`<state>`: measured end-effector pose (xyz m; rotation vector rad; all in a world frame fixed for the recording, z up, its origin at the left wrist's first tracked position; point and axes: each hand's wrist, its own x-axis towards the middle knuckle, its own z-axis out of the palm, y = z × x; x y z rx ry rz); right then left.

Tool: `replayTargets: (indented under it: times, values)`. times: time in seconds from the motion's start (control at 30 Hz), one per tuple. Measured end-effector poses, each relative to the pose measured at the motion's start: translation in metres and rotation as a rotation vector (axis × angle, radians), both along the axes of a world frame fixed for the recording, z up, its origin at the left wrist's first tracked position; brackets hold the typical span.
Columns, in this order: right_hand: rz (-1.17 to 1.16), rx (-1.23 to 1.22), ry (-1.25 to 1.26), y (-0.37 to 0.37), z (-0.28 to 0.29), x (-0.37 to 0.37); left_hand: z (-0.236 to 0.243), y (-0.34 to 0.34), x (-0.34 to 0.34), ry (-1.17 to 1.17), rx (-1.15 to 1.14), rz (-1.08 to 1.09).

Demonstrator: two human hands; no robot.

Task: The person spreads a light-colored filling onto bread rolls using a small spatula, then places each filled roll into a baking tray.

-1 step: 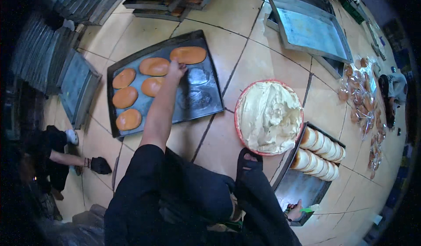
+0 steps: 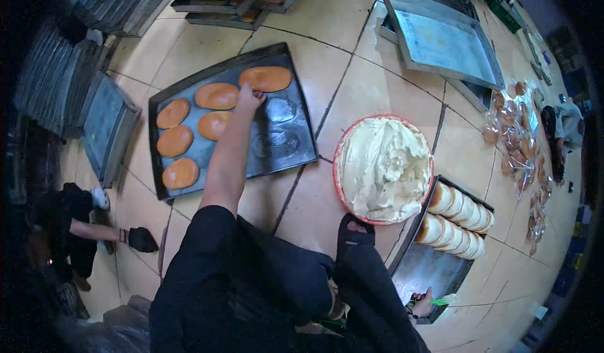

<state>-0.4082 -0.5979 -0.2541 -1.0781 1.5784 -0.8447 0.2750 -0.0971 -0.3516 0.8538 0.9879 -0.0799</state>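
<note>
A dark baking tray with several oval brown buns lies on the floor at the left. My left hand reaches over it, fingers curled at the near edge of the farthest bun; the fingertips are partly hidden. Low at the right, my right hand is closed round a green-handled spatula with pale cream on its end. That hand is over the near end of a second tray, which holds two rows of cream-coated buns. Between the trays stands a red-rimmed tub full of whipped cream.
Metal trays lie at the far right, and more trays are stacked at the far left side. Bagged buns lie on the right. At the left, another person's dark-gloved hand shows. My sandalled foot is beside the tub.
The whole scene has shifted slightly to the left in the picture. My left hand stays at the farthest bun, and my right hand keeps the spatula.
</note>
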Motion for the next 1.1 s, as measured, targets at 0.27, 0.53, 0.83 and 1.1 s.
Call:
replayTargets:
  times: [0.27, 0.53, 0.83, 1.1]
  values:
    - [0.203, -0.031, -0.061, 0.015, 0.079, 0.083, 0.049, -0.067, -0.014, -0.12, 0.205, -0.17]
    - [0.977, 0.336, -0.588, 0.097, 0.161, 0.257, 0.257, -0.117, -0.22, -1.884, 1.32, -0.911]
    - [1.305, -0.068, -0.405, 0.129, 0.259, 0.262, 0.355, -0.157, -0.341, -1.309, 0.11, -0.694]
    - [1.403, -0.009, -0.422, 0.124, 0.283, 0.229, 0.389, -0.155, -0.356, -0.792, 0.107, -1.329]
